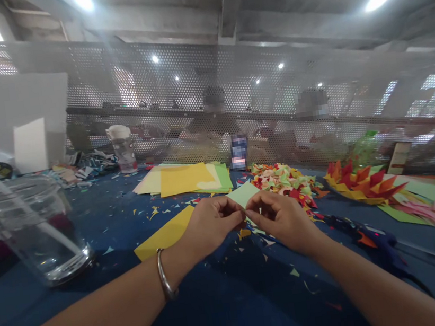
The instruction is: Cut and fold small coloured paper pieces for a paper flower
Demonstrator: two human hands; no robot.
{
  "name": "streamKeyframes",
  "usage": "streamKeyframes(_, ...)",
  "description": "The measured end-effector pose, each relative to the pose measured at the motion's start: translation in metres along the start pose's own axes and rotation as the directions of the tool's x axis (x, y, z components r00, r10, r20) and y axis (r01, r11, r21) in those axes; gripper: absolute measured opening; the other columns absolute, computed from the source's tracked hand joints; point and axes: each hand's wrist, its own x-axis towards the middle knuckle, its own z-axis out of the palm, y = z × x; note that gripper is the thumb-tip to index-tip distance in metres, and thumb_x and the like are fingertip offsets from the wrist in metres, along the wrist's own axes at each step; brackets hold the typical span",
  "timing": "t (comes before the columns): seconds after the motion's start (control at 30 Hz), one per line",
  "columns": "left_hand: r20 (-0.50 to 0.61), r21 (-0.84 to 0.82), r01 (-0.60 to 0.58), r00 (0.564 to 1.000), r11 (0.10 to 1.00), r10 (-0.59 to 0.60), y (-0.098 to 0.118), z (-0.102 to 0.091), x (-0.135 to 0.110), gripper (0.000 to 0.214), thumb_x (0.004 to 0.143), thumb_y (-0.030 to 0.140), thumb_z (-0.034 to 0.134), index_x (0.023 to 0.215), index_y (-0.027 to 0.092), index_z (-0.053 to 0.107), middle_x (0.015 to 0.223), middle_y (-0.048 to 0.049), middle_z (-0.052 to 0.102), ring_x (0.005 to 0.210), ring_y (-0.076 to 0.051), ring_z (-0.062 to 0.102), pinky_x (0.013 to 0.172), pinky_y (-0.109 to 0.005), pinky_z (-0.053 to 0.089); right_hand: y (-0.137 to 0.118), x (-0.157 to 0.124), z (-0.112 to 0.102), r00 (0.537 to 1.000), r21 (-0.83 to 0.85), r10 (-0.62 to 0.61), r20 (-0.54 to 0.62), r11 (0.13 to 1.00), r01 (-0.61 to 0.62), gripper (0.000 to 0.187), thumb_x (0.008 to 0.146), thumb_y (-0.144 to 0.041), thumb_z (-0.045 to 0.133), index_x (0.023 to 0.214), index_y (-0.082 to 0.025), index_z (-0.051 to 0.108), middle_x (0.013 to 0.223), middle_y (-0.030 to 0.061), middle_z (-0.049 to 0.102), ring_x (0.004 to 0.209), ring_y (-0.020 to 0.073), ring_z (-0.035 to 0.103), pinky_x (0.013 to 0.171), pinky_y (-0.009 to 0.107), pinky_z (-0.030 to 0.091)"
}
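Observation:
My left hand [215,219] and my right hand [283,216] meet in front of me, thumbs and fingertips pinched together and touching. Whatever sits between the fingertips is too small and hidden to make out. Just behind them lies a pale green sheet of paper [244,193]. A yellow sheet of paper [166,235] is partly covered by my left hand. Below the fingertips there is a small yellow paper piece [244,232]. A heap of cut paper pieces [283,178] in red, green and cream rises beyond my right hand.
A clear cup with a straw [38,234] stands at left, a lidded bottle [122,148] farther back. Stacked colored paper [183,179] and a phone [239,152] are ahead. Orange-red folded paper [364,183] and a blue glue gun [376,243] lie right. A perforated screen [176,93] crosses behind.

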Motion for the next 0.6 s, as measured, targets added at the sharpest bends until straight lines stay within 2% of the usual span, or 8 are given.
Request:
streamKeyframes(0.23, 0.057, -0.117, 0.029, 0.998, 0.993, -0.023, -0.0021, 0.0019, -0.0001, 0.009, 0.069, 0.026, 0.061, 0.072, 0.017, 0.061, 0.065, -0.0006, 0.065, 0.062, -0.013, 0.06, 0.062, -0.026, 0.046, -0.0006, 0.0005, 0.0005, 0.998, 0.088, 0.001, 0.057, 0.996, -0.006, 0.008, 0.082, -0.023, 0.054, 0.075, -0.019, 0.053, 0.061, -0.0041, 0.049, 0.053, 0.0094, 0.043, 0.048, 0.021, 0.035)
streamKeyframes(0.33, 0.118, -0.172, 0.071, 0.992, 0.983, -0.051, -0.0028, 0.0026, -0.0014, 0.012, 0.069, 0.028, 0.063, 0.071, 0.017, 0.059, 0.064, -0.0002, 0.064, 0.061, -0.014, 0.059, 0.063, -0.026, 0.047, 0.0005, 0.0002, -0.0003, 0.996, 0.123, 0.011, 0.086, 0.992, -0.021, 0.008, 0.082, -0.021, 0.052, 0.075, -0.019, 0.051, 0.061, -0.0044, 0.048, 0.052, 0.0092, 0.044, 0.048, 0.021, 0.036)
streamKeyframes(0.43, 0.185, -0.161, 0.1, 0.98, 0.982, -0.069, -0.0041, 0.0024, -0.0022, 0.011, 0.067, 0.027, 0.064, 0.071, 0.017, 0.061, 0.067, -0.0004, 0.065, 0.064, -0.014, 0.06, 0.065, -0.027, 0.047, 0.0027, 0.0003, -0.0014, 0.994, 0.153, 0.025, 0.105, 0.987, -0.041, 0.008, 0.083, -0.02, 0.051, 0.075, -0.019, 0.05, 0.061, -0.0048, 0.047, 0.049, 0.0084, 0.045, 0.047, 0.02, 0.037)
streamKeyframes(0.6, 0.211, -0.181, 0.118, 0.974, 0.976, -0.078, -0.0022, 0.0008, -0.0019, 0.011, 0.067, 0.027, 0.066, 0.07, 0.017, 0.063, 0.066, -0.0007, 0.065, 0.065, -0.015, 0.061, 0.067, -0.029, 0.048, 0.007, 0.0014, -0.0018, 0.993, 0.181, 0.028, 0.118, 0.982, -0.049, 0.008, 0.084, -0.02, 0.05, 0.076, -0.019, 0.049, 0.059, -0.0055, 0.046, 0.047, 0.0079, 0.046, 0.045, 0.02, 0.037)
